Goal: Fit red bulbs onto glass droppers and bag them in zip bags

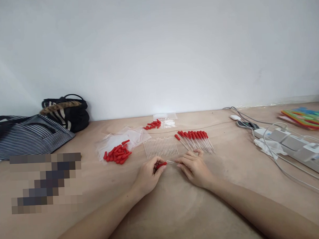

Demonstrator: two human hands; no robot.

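The left hand [149, 174] pinches a red rubber bulb [161, 165], its narrow end pointing right toward the right hand [194, 168], long axis nearly level across the bench [163, 211]. A thin clear tube [170, 162] lies in line with it, between the hands; the right fingers are curled at its far end, their grip hard to tell. Just beyond, toward the bench's back edge, stands a row of bare tubes [161, 147], flanked by loose red bulbs [117, 154] on the left and bulb-topped droppers [196, 140] on the right, their bulbs pointing back.
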